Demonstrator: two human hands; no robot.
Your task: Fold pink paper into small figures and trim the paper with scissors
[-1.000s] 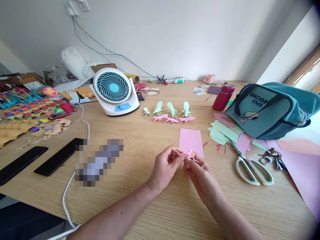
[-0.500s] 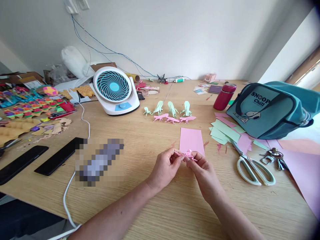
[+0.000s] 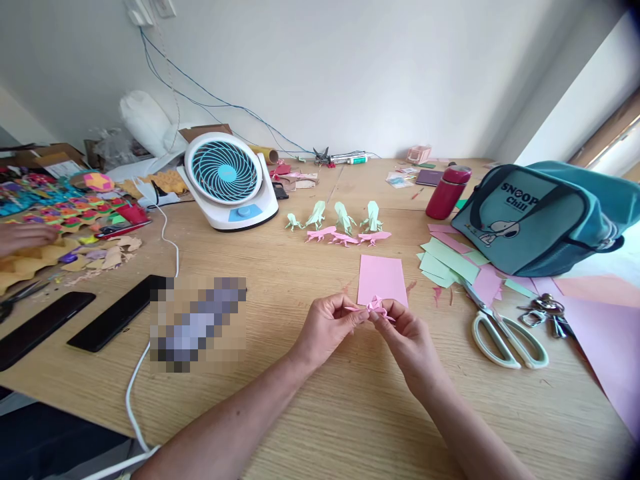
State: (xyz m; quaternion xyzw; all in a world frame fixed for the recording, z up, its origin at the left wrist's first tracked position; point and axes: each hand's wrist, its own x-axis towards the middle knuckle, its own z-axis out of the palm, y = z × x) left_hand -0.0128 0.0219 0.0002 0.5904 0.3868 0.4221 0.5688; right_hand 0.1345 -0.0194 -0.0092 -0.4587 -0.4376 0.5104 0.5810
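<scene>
A small pink origami figure (image 3: 376, 307) with thin folded limbs is pinched between my two hands. My left hand (image 3: 333, 323) grips it from the left with thumb and fingertips; my right hand (image 3: 403, 333) grips it from the right. My fingertips cover part of the figure. Just beyond lies a pink paper sheet (image 3: 384, 275) flat on the wooden table (image 3: 300, 267). Farther back stand several finished paper figures: a row of green origami figures (image 3: 344, 217) and, in front of it, pink origami figures (image 3: 344, 239).
White-and-blue fan (image 3: 227, 180) at back left. On the right: scissors (image 3: 507, 333), keys (image 3: 547, 310), paper offcuts (image 3: 447, 260), a red flask (image 3: 449, 193) and a teal bag (image 3: 530, 220). Two black phones (image 3: 47, 327) lie left; another person's hand (image 3: 25, 237) is at the far left.
Another person's hand has come into view at the far left. My hands stay almost in place, still pinching the pink figure; my left fingers have shifted slightly.
</scene>
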